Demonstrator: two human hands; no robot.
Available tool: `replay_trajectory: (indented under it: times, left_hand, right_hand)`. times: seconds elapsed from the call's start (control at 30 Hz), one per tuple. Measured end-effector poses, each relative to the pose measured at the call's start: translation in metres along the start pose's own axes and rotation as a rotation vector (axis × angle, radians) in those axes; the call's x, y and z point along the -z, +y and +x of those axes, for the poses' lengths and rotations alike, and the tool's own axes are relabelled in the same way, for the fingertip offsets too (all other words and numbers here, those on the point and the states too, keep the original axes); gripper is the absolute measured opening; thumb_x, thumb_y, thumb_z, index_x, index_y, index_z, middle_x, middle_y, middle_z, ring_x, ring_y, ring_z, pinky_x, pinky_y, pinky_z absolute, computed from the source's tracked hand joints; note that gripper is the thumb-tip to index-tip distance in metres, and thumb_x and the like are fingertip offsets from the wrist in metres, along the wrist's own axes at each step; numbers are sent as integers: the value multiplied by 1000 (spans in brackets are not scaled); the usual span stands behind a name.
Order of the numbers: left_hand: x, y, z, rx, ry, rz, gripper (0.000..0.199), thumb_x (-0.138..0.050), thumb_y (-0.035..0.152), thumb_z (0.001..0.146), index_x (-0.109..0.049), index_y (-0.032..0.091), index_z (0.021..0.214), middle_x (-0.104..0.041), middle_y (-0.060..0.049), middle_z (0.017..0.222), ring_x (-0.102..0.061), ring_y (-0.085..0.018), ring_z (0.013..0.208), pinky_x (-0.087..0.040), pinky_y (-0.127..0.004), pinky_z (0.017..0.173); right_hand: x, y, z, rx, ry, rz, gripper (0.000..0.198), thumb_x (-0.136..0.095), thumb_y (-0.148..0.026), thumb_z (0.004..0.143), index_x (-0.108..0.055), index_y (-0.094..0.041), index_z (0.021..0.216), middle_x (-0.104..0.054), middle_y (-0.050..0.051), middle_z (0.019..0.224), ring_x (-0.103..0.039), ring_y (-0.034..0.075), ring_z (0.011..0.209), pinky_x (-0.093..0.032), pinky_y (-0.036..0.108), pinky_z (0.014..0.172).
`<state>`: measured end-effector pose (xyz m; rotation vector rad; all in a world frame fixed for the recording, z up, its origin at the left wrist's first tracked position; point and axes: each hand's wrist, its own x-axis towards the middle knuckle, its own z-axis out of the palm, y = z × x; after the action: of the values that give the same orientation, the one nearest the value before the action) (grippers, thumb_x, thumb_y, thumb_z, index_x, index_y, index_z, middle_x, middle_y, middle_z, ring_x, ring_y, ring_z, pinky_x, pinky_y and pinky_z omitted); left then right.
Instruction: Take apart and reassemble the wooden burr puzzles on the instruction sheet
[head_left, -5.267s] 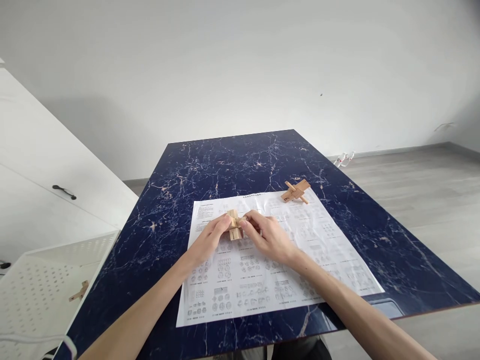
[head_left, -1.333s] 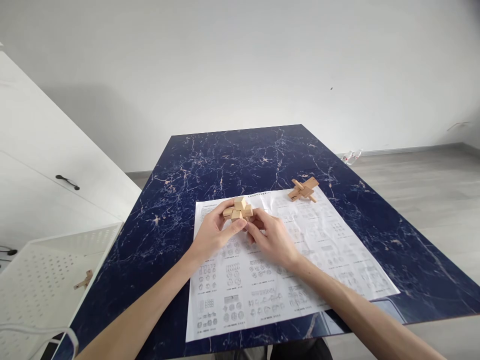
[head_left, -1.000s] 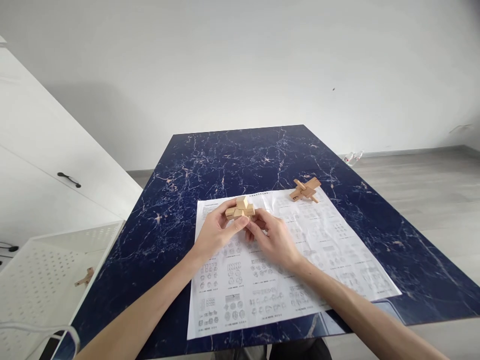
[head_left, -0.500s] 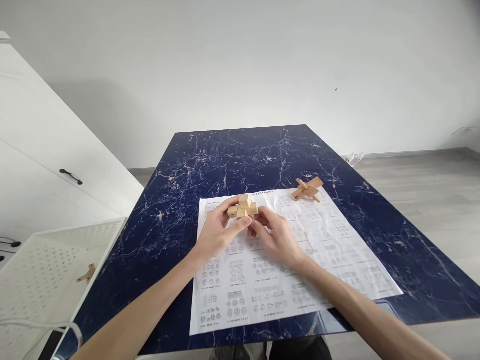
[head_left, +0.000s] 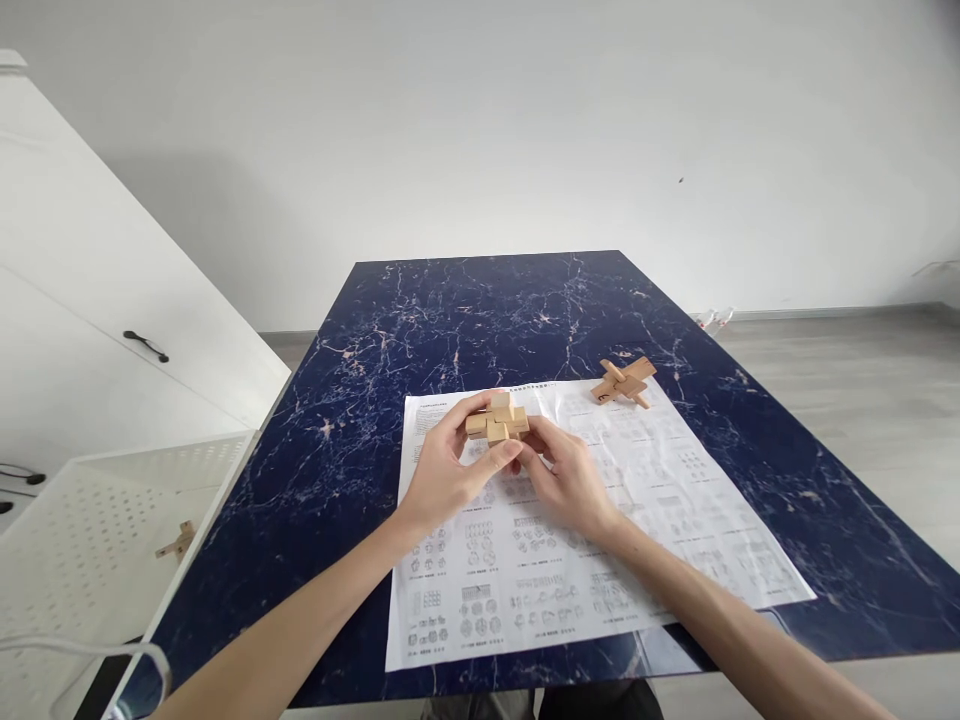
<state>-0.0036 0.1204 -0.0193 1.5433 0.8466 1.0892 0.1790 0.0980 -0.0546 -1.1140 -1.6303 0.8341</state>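
A light wooden interlocking puzzle (head_left: 499, 420), made of crossed blocks, is held just above the printed sheet. My left hand (head_left: 450, 465) wraps its left side, thumb across the near face and fingers behind. My right hand (head_left: 566, 470) pinches it from the right, with thumb and fingertips close to my left thumb. Parts of the puzzle's lower side are hidden by the fingers. Under both hands lies the white instruction sheet (head_left: 487, 640), covered in small diagrams. A second, darker wooden puzzle (head_left: 625, 383) rests on the sheet's far right corner.
The blue marble-patterned table (head_left: 450, 310) extends away towards a white wall. To the left stand a white cabinet (head_left: 90, 270) and a perforated white tray (head_left: 97, 520) with a wooden piece (head_left: 177, 541) in it. A white cable (head_left: 97, 648) loops at lower left.
The view has shifted slightly, moving the whole scene. In the hands the puzzle is turned a little, and my right fingers have drawn up closer against it.
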Motion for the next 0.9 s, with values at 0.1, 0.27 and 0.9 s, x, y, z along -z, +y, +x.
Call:
replay_trajectory:
  times: [0.1, 0.27, 0.9]
  left_hand:
    - [0, -2, -1, 17, 2, -21, 52, -83, 42, 93, -64, 23, 139, -74, -10, 127, -71, -28, 117, -59, -45, 103]
    - [1, -1, -2, -15, -10, 36, 53, -84, 38, 91, -64, 23, 138, -74, -11, 129, -72, -29, 118, -58, -46, 104]
    - [-2, 2, -5, 24, 34, 15, 54, -87, 38, 89, -65, 24, 137, -73, -12, 135, -70, -30, 124, -54, -50, 110]
  right_hand:
    - [0, 0, -1, -26, -4, 8, 11, -54, -29, 107, -63, -24, 101, -73, 1, 78, -70, 19, 70, -54, 33, 71]
    - [-1, 3, -2, -77, -26, 83, 15, -54, -33, 108, -64, -23, 105, -73, 2, 80, -69, 20, 71, -55, 32, 69]
    - [1, 4, -2, -77, -30, 89, 21, -58, -42, 107, -66, -23, 108, -74, 5, 83, -69, 21, 71, -56, 35, 68]
